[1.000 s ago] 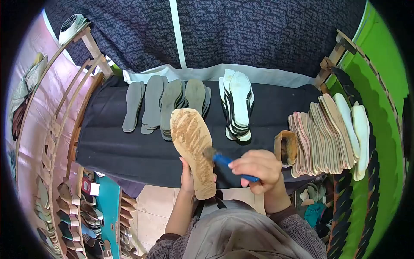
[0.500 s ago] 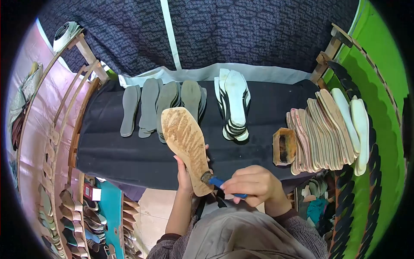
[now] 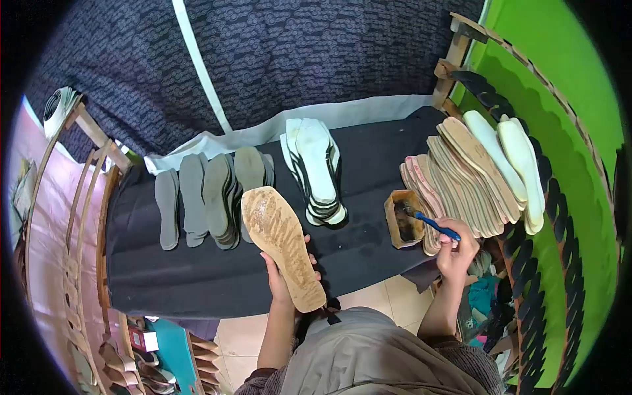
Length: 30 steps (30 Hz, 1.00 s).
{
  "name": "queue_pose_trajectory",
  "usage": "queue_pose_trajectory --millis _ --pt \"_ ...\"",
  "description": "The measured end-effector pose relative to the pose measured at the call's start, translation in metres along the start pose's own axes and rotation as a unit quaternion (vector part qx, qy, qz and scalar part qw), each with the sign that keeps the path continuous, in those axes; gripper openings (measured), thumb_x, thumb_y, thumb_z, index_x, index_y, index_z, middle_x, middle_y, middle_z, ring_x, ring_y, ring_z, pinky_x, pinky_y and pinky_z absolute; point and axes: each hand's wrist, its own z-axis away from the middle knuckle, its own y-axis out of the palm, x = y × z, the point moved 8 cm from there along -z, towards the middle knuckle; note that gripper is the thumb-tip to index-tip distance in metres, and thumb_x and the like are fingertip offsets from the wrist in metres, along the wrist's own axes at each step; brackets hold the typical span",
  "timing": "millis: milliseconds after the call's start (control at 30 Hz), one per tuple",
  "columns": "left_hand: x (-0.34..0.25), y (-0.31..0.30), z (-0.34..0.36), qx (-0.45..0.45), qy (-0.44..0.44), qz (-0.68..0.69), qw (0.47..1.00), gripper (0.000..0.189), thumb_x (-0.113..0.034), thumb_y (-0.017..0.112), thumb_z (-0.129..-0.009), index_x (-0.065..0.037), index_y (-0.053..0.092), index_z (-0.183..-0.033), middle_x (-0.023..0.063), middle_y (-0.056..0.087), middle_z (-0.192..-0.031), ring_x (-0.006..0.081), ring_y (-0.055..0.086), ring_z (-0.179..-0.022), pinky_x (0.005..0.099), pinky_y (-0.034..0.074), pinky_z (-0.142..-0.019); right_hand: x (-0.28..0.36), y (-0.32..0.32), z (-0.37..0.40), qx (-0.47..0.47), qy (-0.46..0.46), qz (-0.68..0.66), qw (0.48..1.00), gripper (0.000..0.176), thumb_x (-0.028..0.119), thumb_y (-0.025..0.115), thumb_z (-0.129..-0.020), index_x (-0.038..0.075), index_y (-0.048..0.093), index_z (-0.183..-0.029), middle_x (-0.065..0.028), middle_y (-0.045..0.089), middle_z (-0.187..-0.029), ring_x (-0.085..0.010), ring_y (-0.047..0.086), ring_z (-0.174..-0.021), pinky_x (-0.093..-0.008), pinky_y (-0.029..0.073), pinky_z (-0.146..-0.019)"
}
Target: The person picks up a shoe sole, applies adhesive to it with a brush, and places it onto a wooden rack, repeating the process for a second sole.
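Grips a tan sole (image 3: 283,243) in the left hand (image 3: 281,289), at lower centre of the frame, streaked face up. Pinches a blue-handled brush (image 3: 429,221) in the right hand (image 3: 459,255), dipping its bristles into a small box (image 3: 392,227) right of centre. Looks mostly coated across that sole, with paler gaps between brown streaks, perhaps thinner near the rim; too small to tell surely. Beyond, on the desk (image 3: 197,283): grey soles (image 3: 170,210) left, white soles (image 3: 315,158) centre, tan stack (image 3: 475,191) right.
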Motion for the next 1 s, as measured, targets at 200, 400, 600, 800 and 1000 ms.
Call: queue_pose_trajectory --millis 200,400,600,800,1000 --pt "0.008 0.009 -0.009 0.026 -0.016 0.023 0.999 0.075 -0.068 0.018 -0.088 -0.014 0.031 -0.138 0.0135 0.046 -0.128 0.0234 0.054 -0.079 0.0380 0.049 -0.051 -0.034 0.045 0.033 0.098 0.019 0.051 0.994 0.028 -0.011 0.056 -0.064 0.002 0.062 -0.088 -0.0145 0.064 -0.094 -0.0319 0.061 -0.086 -0.0370 0.049 -0.076" --pt "0.000 0.007 -0.008 0.026 0.002 0.042 0.999 0.074 -0.067 0.017 -0.089 -0.013 0.030 -0.139 0.0146 0.046 -0.128 0.0244 0.054 -0.078 0.0388 0.050 -0.051 -0.019 0.063 0.049 0.171 0.020 0.089 0.981 0.028 0.007 0.069 -0.066 0.008 0.065 -0.093 -0.0100 0.059 -0.108 -0.0327 0.052 -0.099 -0.0409 0.040 -0.088" --pt "-0.018 -0.004 0.000 0.001 0.057 -0.032 0.998 0.079 -0.068 0.012 -0.088 -0.008 0.032 -0.137 0.0133 0.046 -0.127 0.0224 0.055 -0.082 0.0388 0.053 -0.056 0.033 0.054 0.038 0.113 -0.132 0.109 0.979 0.048 0.031 0.077 -0.059 0.011 0.063 -0.100 -0.0091 0.057 -0.106 -0.0303 0.053 -0.094 -0.0411 0.041 -0.084" --pt "-0.047 -0.025 0.022 -0.028 0.161 0.002 0.987 0.082 -0.070 0.014 -0.086 -0.007 0.032 -0.136 0.0119 0.046 -0.126 0.0214 0.054 -0.080 0.0380 0.052 -0.060 0.099 0.141 0.037 0.302 -0.055 -0.159 0.938 0.060 0.026 0.078 -0.064 0.005 0.055 -0.116 -0.0165 0.055 -0.112 -0.0318 0.055 -0.097 -0.0390 0.045 -0.084" --pt "-0.113 -0.046 0.070 -0.160 0.331 -0.042 0.929 0.084 -0.073 0.019 -0.085 -0.007 0.031 -0.137 0.0113 0.052 -0.115 0.0213 0.056 -0.079 0.0379 0.053 -0.065 0.168 0.237 0.089 0.492 -0.030 -0.280 0.824 0.086 0.033 0.079 -0.068 -0.002 0.034 -0.133 -0.0210 0.048 -0.123 -0.0358 0.050 -0.113 -0.0388 0.043 -0.093"
